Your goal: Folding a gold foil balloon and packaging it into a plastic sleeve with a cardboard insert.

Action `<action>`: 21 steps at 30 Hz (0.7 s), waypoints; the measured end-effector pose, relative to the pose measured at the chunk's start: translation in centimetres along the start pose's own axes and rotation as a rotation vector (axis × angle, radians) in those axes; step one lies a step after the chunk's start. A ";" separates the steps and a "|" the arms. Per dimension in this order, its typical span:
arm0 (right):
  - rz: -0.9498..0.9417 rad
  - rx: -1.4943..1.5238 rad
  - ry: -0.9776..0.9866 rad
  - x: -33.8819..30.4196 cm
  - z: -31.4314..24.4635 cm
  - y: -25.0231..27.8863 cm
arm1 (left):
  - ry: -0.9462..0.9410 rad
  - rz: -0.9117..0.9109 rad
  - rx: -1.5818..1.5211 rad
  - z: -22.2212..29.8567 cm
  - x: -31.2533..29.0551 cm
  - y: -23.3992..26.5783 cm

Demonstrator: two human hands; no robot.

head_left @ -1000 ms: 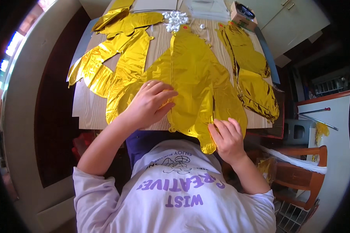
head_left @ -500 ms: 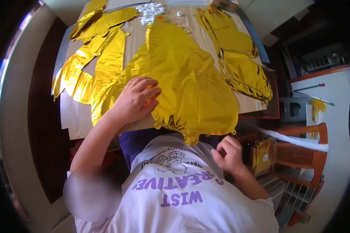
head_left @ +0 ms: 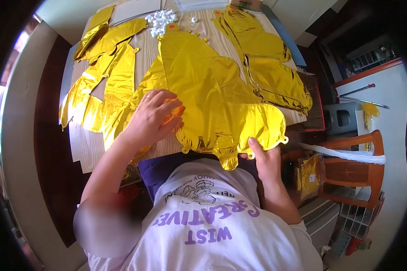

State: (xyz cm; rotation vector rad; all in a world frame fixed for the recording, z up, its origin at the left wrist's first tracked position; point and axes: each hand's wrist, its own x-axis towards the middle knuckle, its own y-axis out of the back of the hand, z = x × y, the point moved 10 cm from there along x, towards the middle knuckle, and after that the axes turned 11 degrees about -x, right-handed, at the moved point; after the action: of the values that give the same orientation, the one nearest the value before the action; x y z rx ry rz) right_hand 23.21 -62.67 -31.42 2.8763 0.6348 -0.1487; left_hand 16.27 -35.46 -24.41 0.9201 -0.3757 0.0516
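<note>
A flat, uninflated gold foil balloon (head_left: 199, 86) lies across the middle of the table, its small-tabbed lower edge hanging over the near side. My left hand (head_left: 156, 110) rests on the left part of this foil, fingers bent and somewhat apart, the thumb lower down; nothing shows between them. At the near right edge, my right hand (head_left: 266, 158) pinches the balloon, thumb on top and the other fingers mostly hidden underneath. A red dot marks the balloon's far tip.
More flat gold foil balloons lie left (head_left: 120, 77) and right (head_left: 273, 67) on the wooden table (head_left: 83, 147). A pile of small white pieces (head_left: 160, 21) sits at the far side. To my right stand a wooden chair (head_left: 373, 158) and a clear bag of gold foil (head_left: 308, 177).
My right hand has moved up from beside my body and taken hold of the balloon's near right edge, which now lifts and spreads. My left hand stays nearly in place.
</note>
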 end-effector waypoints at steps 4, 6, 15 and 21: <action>0.061 -0.262 0.001 1.7 -0.3 1.4 | -0.041 0.022 0.047 -0.2 1.6 -1.7; 0.094 -0.289 0.008 1.3 0.2 1.6 | -0.033 -0.046 0.068 -0.5 1.7 -2.9; 0.159 -0.227 0.105 0.7 -0.6 1.4 | 0.007 -0.044 0.048 -0.8 1.2 -3.0; 0.108 -0.217 0.064 0.4 0.7 1.3 | 0.001 -0.051 0.043 -0.2 1.5 -2.8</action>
State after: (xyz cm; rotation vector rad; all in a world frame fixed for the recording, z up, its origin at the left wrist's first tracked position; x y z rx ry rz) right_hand 24.11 -63.81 -31.99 2.7056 0.4731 0.0266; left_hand 18.34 -37.18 -26.18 0.9714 -0.3514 0.0129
